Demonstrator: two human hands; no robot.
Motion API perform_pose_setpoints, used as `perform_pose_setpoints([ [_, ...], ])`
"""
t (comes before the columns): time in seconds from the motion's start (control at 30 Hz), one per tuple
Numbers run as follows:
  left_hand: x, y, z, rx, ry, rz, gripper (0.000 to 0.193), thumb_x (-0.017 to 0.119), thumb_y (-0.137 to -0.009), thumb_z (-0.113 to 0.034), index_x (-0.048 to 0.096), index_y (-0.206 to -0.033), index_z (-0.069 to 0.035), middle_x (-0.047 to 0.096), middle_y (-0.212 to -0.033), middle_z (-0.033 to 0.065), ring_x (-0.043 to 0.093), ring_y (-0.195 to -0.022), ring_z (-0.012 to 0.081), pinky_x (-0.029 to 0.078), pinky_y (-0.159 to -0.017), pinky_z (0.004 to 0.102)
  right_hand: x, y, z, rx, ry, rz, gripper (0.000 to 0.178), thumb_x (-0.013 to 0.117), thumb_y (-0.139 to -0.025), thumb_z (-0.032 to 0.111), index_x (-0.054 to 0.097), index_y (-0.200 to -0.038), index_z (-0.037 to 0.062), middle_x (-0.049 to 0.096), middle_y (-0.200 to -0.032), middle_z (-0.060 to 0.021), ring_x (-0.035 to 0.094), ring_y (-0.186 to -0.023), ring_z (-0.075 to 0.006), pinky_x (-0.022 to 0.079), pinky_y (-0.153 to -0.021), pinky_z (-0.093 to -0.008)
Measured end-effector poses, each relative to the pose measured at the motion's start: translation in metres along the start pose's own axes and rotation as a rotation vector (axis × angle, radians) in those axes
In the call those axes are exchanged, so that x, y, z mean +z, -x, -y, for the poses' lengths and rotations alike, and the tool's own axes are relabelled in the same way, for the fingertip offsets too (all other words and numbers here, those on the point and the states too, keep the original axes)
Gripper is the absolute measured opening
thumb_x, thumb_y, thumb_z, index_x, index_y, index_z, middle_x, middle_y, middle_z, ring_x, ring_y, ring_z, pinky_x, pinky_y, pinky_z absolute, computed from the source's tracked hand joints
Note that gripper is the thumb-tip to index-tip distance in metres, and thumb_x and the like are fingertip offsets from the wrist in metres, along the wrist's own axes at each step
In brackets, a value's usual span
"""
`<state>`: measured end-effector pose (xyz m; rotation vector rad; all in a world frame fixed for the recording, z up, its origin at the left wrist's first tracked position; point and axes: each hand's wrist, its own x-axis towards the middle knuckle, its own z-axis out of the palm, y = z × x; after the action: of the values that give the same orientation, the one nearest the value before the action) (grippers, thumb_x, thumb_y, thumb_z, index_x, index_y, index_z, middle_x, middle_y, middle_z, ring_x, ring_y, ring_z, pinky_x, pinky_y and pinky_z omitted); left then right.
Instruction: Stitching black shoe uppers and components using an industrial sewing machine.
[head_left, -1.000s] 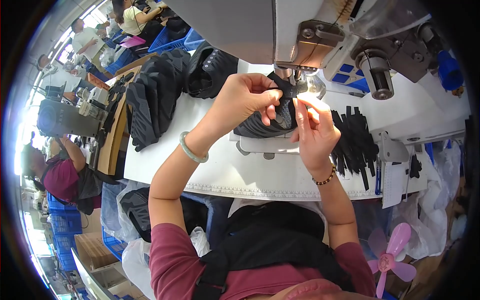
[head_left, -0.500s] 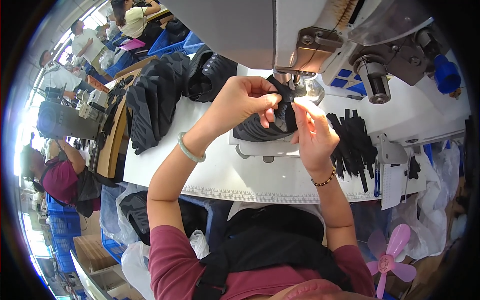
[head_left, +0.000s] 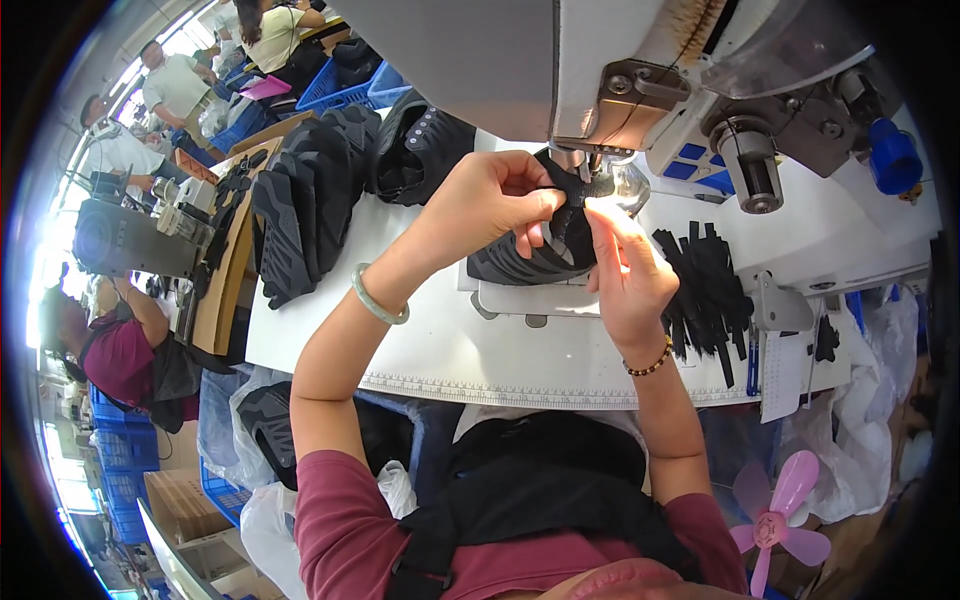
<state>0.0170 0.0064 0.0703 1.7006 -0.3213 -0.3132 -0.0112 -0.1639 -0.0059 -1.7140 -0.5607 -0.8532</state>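
Note:
A black shoe upper (head_left: pixel 515 262) lies on the machine bed, its top end raised close to the needle and presser foot (head_left: pixel 588 163) of a sewing machine (head_left: pixel 568 70). My left hand (head_left: pixel 490 205) pinches the black material at that end between thumb and fingers. Just right of it, the thumb and forefinger of my right hand (head_left: pixel 632 265) close on the edge of the same piece. The two sets of fingertips are a short gap apart, directly below the needle area. What lies beneath my fingertips is partly hidden.
Several black shoe uppers (head_left: pixel 300 205) are stacked at the left, with another (head_left: pixel 420 150) behind. A bundle of black strips (head_left: pixel 705 295) lies at the right. A ruler tape (head_left: pixel 500 392) follows the table's front edge. A pink fan (head_left: pixel 770 530) is at lower right; people work at far left.
My right fingertips have shifted slightly along the edge of the upper, and the raised black material sits a little differently between my hands. Both hands keep their pinch near the needle.

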Motion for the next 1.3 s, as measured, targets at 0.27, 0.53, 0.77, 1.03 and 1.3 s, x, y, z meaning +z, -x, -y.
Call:
perform_pose_setpoints([
  [0.27,0.006,0.001,-0.011,-0.054,-0.089,0.008,0.020,0.062,-0.085,-0.017,0.057,-0.080,0.001,0.055,-0.061,0.0018,0.049,-0.048,0.0043,0.038,-0.043,0.0173,-0.001,0.002,0.001,0.054,-0.003,0.004,0.024,0.063,-0.078,-0.007,0.064,-0.101,0.0003,0.066,-0.093,-0.0127,0.066,-0.083,-0.0217,0.052,-0.073,-0.0274],
  [0.53,0.013,0.000,-0.003,-0.095,0.041,-0.082,0.014,0.063,-0.084,-0.015,0.058,-0.079,-0.002,0.050,-0.060,-0.0035,0.045,-0.046,0.0017,0.031,-0.041,0.0146,-0.008,0.003,0.003,-0.094,0.075,0.089,0.031,0.063,-0.079,-0.004,0.060,-0.109,0.0033,0.062,-0.080,-0.0109,0.061,-0.060,-0.0193,0.049,-0.055,-0.0284],
  [0.77,0.009,-0.002,-0.014,-0.202,0.187,-0.074,0.012,0.061,-0.082,-0.010,0.057,-0.079,0.001,0.050,-0.062,-0.0017,0.043,-0.044,0.0012,0.029,-0.037,0.0142,-0.013,-0.004,0.024,-0.077,0.235,0.163,0.028,0.065,-0.081,0.003,0.060,-0.109,0.0033,0.058,-0.076,-0.0107,0.059,-0.055,-0.0222,0.048,-0.049,-0.0296],
  [1.03,0.010,-0.001,-0.012,-0.201,0.241,-0.018,0.014,0.059,-0.082,-0.009,0.058,-0.084,0.004,0.050,-0.059,-0.0005,0.045,-0.044,0.0023,0.032,-0.036,0.0161,-0.019,-0.008,0.035,-0.058,0.330,0.207,0.026,0.063,-0.084,0.010,0.059,-0.109,0.0058,0.055,-0.072,-0.0087,0.057,-0.052,-0.0228,0.047,-0.047,-0.0305],
  [1.3,0.017,-0.008,-0.018,-0.115,0.371,-0.069,0.011,0.056,-0.086,-0.006,0.057,-0.091,0.004,0.049,-0.067,0.0003,0.039,-0.049,0.0023,0.029,-0.037,0.0160,-0.018,-0.014,0.019,0.078,0.174,0.147,0.020,0.061,-0.083,0.004,0.058,-0.103,0.0039,0.059,-0.071,-0.0109,0.057,-0.052,-0.0239,0.046,-0.049,-0.0303],
])
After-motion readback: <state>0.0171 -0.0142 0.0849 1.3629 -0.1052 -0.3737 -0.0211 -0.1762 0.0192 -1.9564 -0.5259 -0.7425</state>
